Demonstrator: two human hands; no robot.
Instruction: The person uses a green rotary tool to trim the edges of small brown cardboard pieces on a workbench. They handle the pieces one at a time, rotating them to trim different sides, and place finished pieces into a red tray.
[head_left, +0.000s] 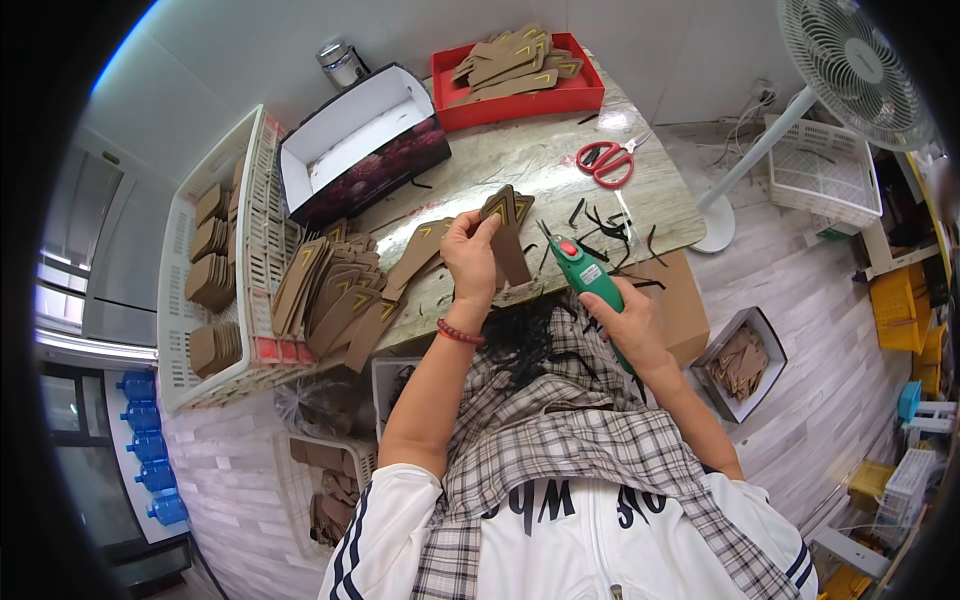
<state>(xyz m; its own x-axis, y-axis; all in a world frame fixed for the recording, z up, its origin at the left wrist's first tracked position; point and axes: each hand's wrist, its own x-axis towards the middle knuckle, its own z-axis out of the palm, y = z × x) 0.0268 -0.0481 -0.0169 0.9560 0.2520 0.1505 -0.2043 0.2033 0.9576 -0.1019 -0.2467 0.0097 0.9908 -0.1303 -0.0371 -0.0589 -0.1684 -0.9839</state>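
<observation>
My left hand (468,262) pinches a brown tab-shaped piece (512,258) with a yellow V mark near its pointed end, held over the table's front edge. Other brown pieces overlap it. My right hand (634,325) is wrapped round a green handheld electric trimmer (583,268) with a red button. Its narrow metal tip points up and left, a short way right of the brown piece and apart from it. Black strip scraps (605,226) lie on the table beyond the trimmer, and more dark scraps (525,335) have gathered on my plaid apron (545,410).
Left of my hand lies a pile of brown pieces (340,290), beside a white crate (255,300) with stacked pieces. A dark box (365,165), a red box (530,108) of pieces and red-handled scissors (612,165) sit farther back. A fan (850,60) stands right.
</observation>
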